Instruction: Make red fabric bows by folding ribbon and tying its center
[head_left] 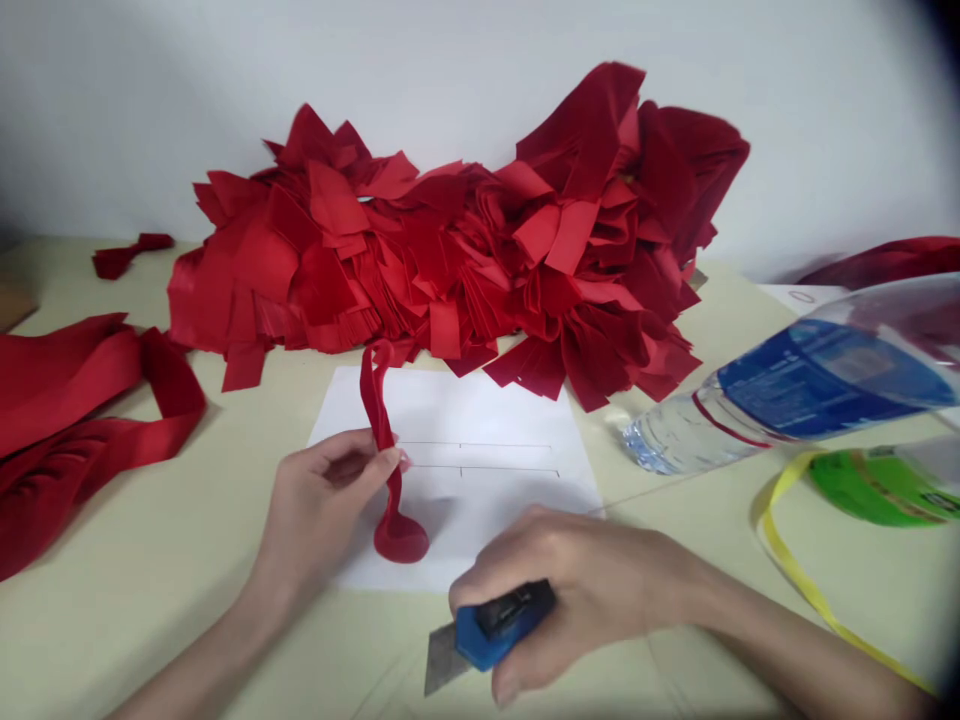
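Right up close, the right hand (577, 590) is wrapped firmly round the blue handle of a utility knife (499, 625), with its wide steel blade (446, 660) angled toward seven o'clock, clear of the paper and just above the table (150, 640). That grip looks made for control rather than rest. At ten o'clock from it, and well apart, the left hand (322, 510) pinches a red fabric strip (384, 440) between thumb and fingers, holding it up so the top forms a narrow loop while the lower end curls onto the paper. That pinch seems to keep the strip off the flat and easy to see. Beneath it lies a white paper sheet (487, 410), ruled with thin lines (480, 455), apparently set there as a guide. At twelve o'clock, a big heap of cut red fabric pieces (442, 250) is banked against the wall. Long red bands (82, 400) sprawl at nine o'clock, a plastic water bottle (795, 390) lies on its side at two o'clock, and yellow ribbon (802, 580) trails from a green reel (877, 490) at three o'clock.
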